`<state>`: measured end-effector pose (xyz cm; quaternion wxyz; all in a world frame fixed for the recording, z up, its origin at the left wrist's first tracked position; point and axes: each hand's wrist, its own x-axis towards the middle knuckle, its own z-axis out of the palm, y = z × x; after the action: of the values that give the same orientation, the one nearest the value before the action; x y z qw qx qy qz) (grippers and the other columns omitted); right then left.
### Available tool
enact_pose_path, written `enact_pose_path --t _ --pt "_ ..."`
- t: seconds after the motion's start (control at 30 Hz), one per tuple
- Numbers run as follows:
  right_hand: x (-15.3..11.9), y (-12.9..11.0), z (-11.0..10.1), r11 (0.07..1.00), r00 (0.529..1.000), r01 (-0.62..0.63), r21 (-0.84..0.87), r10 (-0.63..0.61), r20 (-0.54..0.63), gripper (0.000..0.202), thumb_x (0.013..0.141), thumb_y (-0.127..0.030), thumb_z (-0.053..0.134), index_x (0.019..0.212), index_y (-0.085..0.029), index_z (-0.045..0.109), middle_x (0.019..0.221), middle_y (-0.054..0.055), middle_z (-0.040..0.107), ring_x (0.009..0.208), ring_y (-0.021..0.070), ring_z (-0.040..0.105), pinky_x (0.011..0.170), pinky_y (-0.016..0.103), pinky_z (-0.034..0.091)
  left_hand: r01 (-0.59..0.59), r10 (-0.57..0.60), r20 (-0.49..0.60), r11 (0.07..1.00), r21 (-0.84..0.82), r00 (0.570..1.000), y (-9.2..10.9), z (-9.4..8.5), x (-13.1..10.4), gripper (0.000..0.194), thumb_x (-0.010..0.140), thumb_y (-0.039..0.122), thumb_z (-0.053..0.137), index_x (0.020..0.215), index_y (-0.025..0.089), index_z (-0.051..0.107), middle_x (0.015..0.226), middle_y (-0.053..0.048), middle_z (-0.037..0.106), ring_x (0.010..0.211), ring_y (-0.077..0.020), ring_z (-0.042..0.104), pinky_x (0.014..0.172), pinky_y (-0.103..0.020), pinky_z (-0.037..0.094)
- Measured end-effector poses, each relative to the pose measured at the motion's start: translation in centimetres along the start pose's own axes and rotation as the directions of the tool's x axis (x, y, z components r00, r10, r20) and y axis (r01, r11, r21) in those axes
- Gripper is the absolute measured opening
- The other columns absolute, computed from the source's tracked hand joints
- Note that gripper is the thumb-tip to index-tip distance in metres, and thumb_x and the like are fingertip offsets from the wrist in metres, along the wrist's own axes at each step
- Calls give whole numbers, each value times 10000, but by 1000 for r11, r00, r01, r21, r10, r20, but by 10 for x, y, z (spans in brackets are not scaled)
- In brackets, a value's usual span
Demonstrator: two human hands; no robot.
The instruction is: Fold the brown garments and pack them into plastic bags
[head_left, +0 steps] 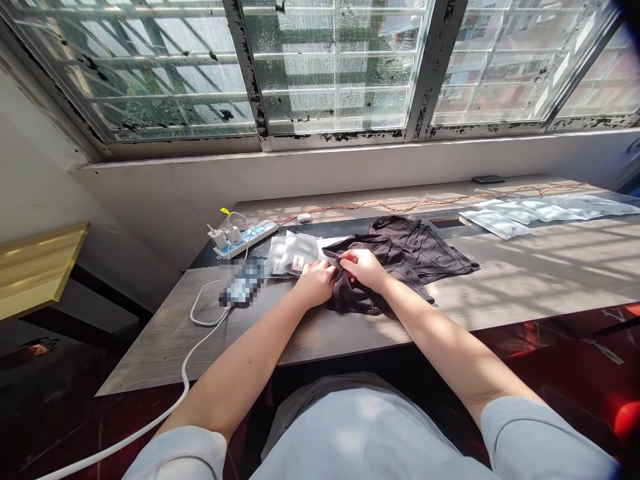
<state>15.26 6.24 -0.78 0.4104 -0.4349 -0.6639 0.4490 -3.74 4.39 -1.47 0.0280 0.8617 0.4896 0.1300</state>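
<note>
A dark, thin garment (407, 250) lies loosely spread and creased on the table in front of me; its exact kind does not show. My right hand (367, 268) pinches its near left part between thumb and fingers. Beside it, my left hand (319, 281) has its fingers curled on the garment's left edge, with the fingertips partly hidden. Just left of that hand lie frosted plastic bags (295, 248) with small white labels, close to the knuckles. Part of a white sheet or bag shows behind the garment.
A power strip (250, 237) with plugged-in chargers and a blurred phone (243, 283) on a white cable (186, 377) lie at left. Several flat packets (500, 223) rest at far right, near a dark flat object (489, 179). Twisted wire (370, 204) runs along the back, below the windows.
</note>
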Motion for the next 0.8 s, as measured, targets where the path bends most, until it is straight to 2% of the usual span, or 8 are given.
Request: enact_pose_path --t 0.1,0.17,0.27,0.33,0.43,0.57,0.67,0.8 --pt "2 2 2 997 981 -20 70 7 192 262 885 -377 685 1048 -196 782 779 41 734 652 186 680 632 318 585 102 -112 -38 975 -196 993 -6 -3 2 256 940 169 532 1071 201 750 1176 -121 716 1150 -308 635 1045 -446 469" --pt "7 5 -11 1000 978 23 13 -25 209 307 925 -357 643 1152 -199 776 962 80 776 837 224 732 769 364 623 170 -195 -71 948 -270 978 -9 -6 5 311 956 144 455 1059 182 746 1139 -122 729 1134 -284 651 1026 -402 489" --pt "15 13 -50 919 994 61 -390 -90 -55 335 948 -228 587 1223 -176 770 1227 132 750 1167 276 685 1061 429 546 257 -292 -38 890 -378 956 -5 -9 4 408 1035 260 375 1266 151 693 1028 -98 753 992 -248 696 905 -354 539" --pt "19 21 -80 728 968 -116 -675 -71 -243 450 880 -146 636 1315 -179 747 1423 154 656 1389 343 538 1206 490 417 309 -331 43 816 -489 943 2 -9 1 557 1022 403 488 1496 118 545 896 -55 742 868 -237 695 837 -345 551" --pt "25 38 -115 592 961 -265 -761 98 -258 809 816 -95 695 1601 -204 533 1576 168 533 1454 342 496 1237 449 380 270 -293 64 749 -605 954 15 -7 -3 946 889 319 675 1699 136 221 964 -34 732 869 -214 677 877 -338 549" --pt "32 56 -131 643 986 -162 -748 124 -107 912 828 -106 713 1682 -182 403 1625 171 497 1488 271 496 1256 339 352 265 -272 102 674 -690 957 22 -8 -5 826 772 85 581 1578 246 493 1131 -56 722 898 -192 668 868 -313 554" --pt "37 60 -132 726 993 -116 -678 69 -96 793 773 -77 740 1547 -170 596 1571 149 572 1470 265 520 1259 336 353 380 -358 178 644 -664 917 16 -13 -4 662 757 58 544 1385 240 650 1070 -59 722 844 -204 673 750 -301 558" --pt "37 58 -130 812 984 -153 -563 71 -166 528 712 -88 778 1236 -151 785 1237 127 771 1180 280 701 1129 410 501 430 -440 92 778 -458 893 5 -16 -4 477 779 58 578 1228 184 679 1189 -123 674 912 -237 671 846 -355 566"
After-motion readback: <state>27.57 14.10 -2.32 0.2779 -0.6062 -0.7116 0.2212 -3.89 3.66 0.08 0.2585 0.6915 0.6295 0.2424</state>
